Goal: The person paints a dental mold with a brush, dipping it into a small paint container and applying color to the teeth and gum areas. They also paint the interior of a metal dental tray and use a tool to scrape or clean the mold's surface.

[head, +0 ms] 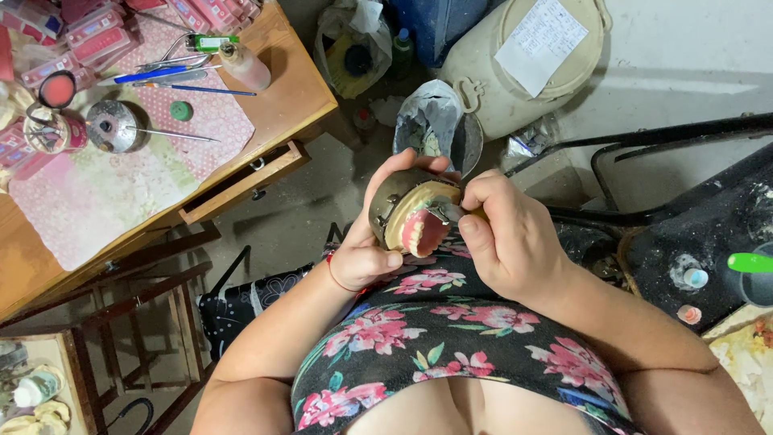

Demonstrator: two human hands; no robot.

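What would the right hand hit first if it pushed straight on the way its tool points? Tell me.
Likely the denture model in the left hand: the right hand aims its small metal tool leftward, already at the model.

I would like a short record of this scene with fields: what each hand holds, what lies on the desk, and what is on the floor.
left hand: holds a round metal flask with a pink denture model in it
right hand: grips a small metal tool, tip at the model
wooden desk: pink cloth, blue pen, small bottle, green cap
floor: cream bucket with lid, grey bag
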